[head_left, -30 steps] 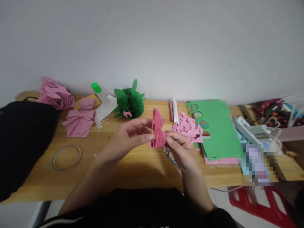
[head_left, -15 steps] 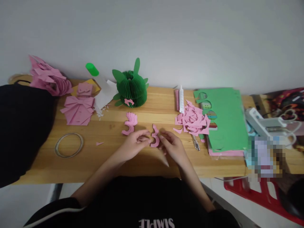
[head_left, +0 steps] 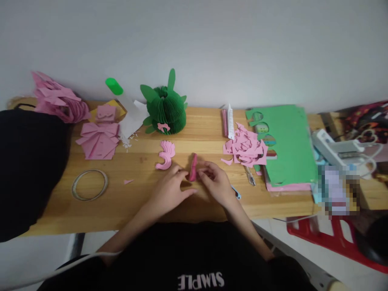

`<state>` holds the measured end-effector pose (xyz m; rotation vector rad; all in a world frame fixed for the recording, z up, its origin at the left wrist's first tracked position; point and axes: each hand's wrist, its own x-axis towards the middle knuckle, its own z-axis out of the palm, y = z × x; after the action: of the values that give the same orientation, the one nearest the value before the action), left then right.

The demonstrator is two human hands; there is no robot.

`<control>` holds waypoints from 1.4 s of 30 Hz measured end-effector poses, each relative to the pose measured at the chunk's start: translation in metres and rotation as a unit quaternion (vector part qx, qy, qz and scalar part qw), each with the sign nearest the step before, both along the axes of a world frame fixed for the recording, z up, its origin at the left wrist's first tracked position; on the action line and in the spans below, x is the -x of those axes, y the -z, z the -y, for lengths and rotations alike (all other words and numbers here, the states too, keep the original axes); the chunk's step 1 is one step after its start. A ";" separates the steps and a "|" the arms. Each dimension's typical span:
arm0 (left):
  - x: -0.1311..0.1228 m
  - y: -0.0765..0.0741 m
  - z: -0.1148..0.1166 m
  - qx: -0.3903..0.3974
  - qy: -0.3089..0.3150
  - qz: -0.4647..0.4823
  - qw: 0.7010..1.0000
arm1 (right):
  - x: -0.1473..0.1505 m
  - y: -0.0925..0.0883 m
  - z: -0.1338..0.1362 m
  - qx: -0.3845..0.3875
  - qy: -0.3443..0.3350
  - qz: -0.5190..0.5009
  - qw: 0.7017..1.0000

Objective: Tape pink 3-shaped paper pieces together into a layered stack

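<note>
Between my hands a curvy pink paper cutout (head_left: 193,169) stands nearly edge-on, looking darker pink. My right hand (head_left: 217,184) has its fingers bent at the cutout's right side, thumb and fingertips closed on its edge. On the other side is my left hand (head_left: 169,188), its fingertips close to the cutout's left edge and its thumb spread away below. Whether the left fingertips touch the paper is hard to see. Just behind my left hand lies a stack of similar pink wavy cutouts (head_left: 166,154). Part of a light blue tool (head_left: 236,192) shows beside my right wrist.
A green honeycomb-paper cactus (head_left: 166,111) stands at the back. Pink paper scraps (head_left: 245,147), a white glue tube (head_left: 230,121) and green paper sheets (head_left: 291,145) lie to the right. To the left are a roll of tape (head_left: 90,185), a folded pink paper dress (head_left: 98,139) and a black bag (head_left: 30,169).
The pink cutout has turned from lying face-up to edge-on. My left thumb has moved away from the fingers. The light blue tool has come into sight by my right wrist.
</note>
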<state>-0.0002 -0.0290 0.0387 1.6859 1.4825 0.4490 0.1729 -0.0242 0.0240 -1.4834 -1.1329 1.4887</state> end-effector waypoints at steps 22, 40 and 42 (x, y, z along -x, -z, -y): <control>0.000 -0.005 -0.014 0.158 -0.150 0.425 0.878 | -0.002 -0.024 0.004 0.051 0.045 -0.210 0.975; 0.010 0.013 -0.006 0.223 -0.128 0.545 0.798 | -0.004 -0.028 0.008 0.080 0.022 -0.359 0.930; 0.009 0.012 -0.006 0.229 -0.120 0.544 0.798 | -0.004 -0.027 0.008 0.072 0.017 -0.361 0.929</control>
<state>-0.0093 -0.0231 0.0270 0.5882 0.7928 0.9120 0.1774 -0.0325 0.0512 -0.8855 -0.5529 1.8950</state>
